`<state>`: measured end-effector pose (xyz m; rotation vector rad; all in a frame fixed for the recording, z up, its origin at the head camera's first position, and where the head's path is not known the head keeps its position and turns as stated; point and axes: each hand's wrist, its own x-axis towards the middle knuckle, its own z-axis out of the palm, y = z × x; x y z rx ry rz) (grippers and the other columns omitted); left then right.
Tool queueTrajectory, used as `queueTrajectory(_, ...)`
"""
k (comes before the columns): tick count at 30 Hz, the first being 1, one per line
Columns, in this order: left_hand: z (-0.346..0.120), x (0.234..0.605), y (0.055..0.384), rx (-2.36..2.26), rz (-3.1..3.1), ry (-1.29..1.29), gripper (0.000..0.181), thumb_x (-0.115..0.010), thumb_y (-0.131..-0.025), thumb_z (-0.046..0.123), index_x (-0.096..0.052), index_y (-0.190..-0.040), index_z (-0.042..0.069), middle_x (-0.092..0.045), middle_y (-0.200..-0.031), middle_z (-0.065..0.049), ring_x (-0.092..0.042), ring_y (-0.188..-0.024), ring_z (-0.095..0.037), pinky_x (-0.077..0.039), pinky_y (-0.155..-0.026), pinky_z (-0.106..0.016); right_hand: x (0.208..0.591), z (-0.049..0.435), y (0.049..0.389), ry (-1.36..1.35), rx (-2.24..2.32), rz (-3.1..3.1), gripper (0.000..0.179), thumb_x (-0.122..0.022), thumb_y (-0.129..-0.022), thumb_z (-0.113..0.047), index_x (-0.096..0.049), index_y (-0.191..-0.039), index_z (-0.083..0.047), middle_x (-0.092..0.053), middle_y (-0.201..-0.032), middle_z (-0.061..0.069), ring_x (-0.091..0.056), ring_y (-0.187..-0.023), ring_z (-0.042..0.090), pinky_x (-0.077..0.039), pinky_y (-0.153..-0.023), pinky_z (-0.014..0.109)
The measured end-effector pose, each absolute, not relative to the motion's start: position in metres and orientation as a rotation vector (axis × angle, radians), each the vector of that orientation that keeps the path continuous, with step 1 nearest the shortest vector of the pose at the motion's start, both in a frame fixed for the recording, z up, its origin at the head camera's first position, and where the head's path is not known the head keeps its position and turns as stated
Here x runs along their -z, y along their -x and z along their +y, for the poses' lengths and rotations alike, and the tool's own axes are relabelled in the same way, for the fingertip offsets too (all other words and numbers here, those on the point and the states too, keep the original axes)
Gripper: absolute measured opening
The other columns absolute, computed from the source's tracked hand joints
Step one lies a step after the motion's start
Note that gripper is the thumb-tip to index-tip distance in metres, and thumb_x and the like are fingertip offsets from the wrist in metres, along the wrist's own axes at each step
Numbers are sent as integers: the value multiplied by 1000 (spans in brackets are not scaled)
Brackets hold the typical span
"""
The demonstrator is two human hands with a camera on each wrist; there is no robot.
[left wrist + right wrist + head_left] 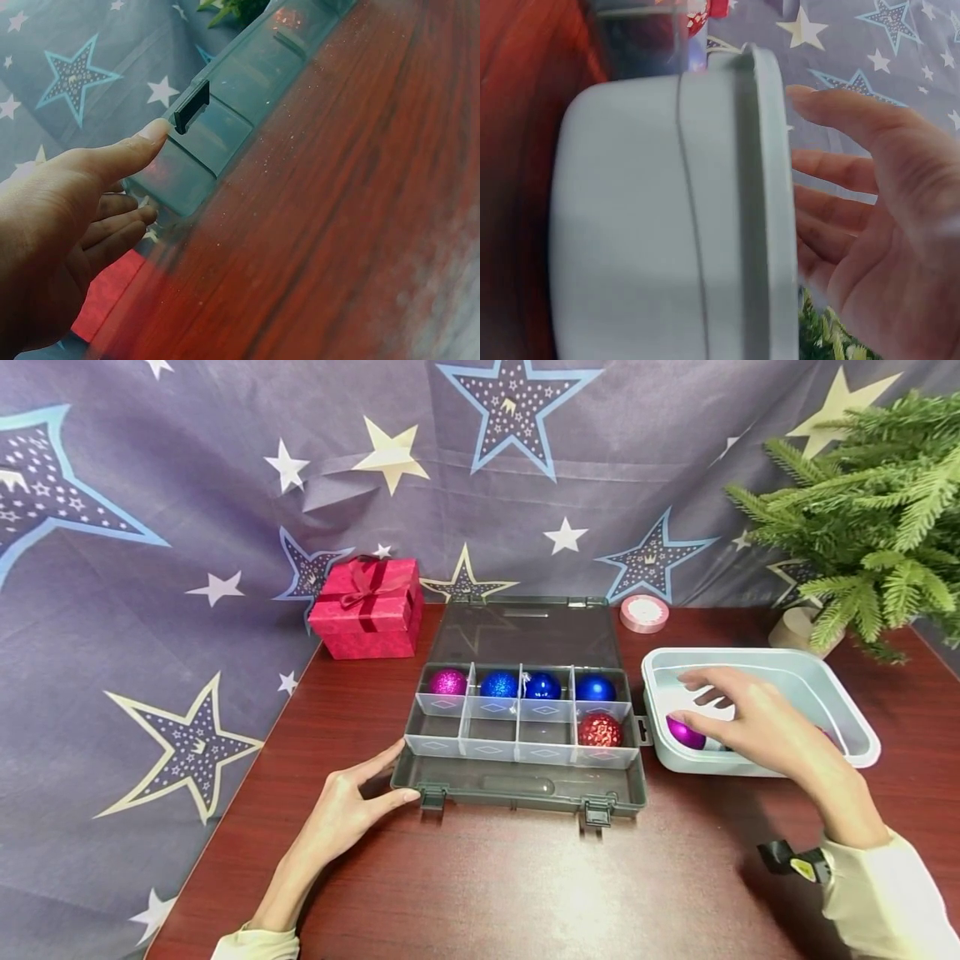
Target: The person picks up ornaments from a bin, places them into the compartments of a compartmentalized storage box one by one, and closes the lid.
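Note:
A dark see-through compartment box lies with its lid raised at the back. Along its rear row sit a glittery magenta ball, a glittery blue ball and two shiny blue balls; a red textured ball fills the right front cell. My left hand touches the box's front left corner, thumb at the front edge, fingers along the side. Over the pale green basin my right hand reaches with spread fingers, thumb close to a purple ball. Contact with that ball is unclear.
Behind the basin, an artificial fir tree leans over the table's right side. A roll of pink ribbon lies near the lid. The red gift box stands at the back left, before a star-patterned cloth.

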<state>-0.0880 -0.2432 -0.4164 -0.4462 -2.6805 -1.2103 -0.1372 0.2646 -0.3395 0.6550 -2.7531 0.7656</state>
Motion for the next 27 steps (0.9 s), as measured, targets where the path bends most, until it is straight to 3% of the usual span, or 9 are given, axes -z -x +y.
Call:
queueTrajectory(5, -243, 415, 88, 1181, -2672, 465, 72, -92, -80, 31, -64, -145, 22, -69, -130, 0, -66, -117, -17, -43, -98, -13, 343, 273, 135, -652, -745, -2795, 41, -83, -89, -22, -69, -123, -3, -73, -109, 12, -70, -95, 27, -54, -80, 41)
queueTrajectory(10, -243, 414, 87, 1202, -2671, 463, 72, -92, -80, 31, -63, -145, 22, -70, -129, -2, -67, -115, -16, -44, -97, -12, 347, 278, 138, -670, -763, -2861, 40, -84, -88, -21, -70, -120, -2, -73, -107, 10, -71, -94, 27, -56, -81, 48)
queueTrajectory(19, -243, 415, 87, 1213, -2671, 453, 72, -92, -80, 32, -63, -146, 24, -71, -128, -2, -68, -114, -15, -44, -97, -12, 351, 281, 144, -680, -757, -2995, 41, -83, -89, -26, -70, -120, -3, -75, -105, 8, -70, -100, 30, -53, -85, 50)
queueTrajectory(27, -243, 415, 86, 1206, -2672, 441, 71, -92, -80, 33, -64, -145, 25, -71, -128, -1, -67, -115, -15, -44, -97, -13, 357, 282, 152, -752, -784, -3025, 37, -82, -88, -15, -70, -120, 0, -75, -100, 6, -71, -97, 29, -53, -86, 52)
